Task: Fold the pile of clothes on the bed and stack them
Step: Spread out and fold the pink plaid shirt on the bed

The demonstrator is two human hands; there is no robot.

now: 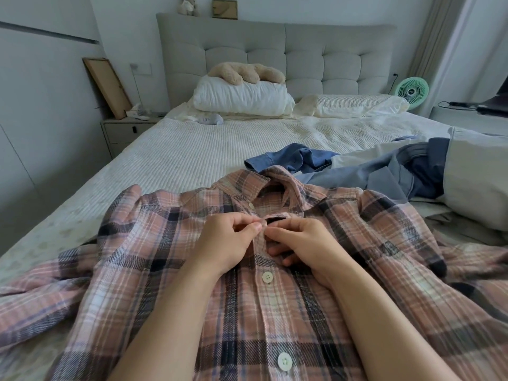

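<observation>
Across the near edge of the bed (176, 158), a pink plaid shirt (275, 312) is lying front-up; the left hand (228, 243) and right hand (305, 244) are pinching its placket below the collar. Blue clothes (357, 169) are sprawling toward the bed's right edge, pillows (242, 99) resting against the grey headboard (302, 59).

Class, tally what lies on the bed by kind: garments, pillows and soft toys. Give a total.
Garments: 2, the plaid shirt and the blue shirt
Pillows: 2, the white pillow and the striped pillow
Soft toys: 1, the teddy bear
Total: 5
</observation>
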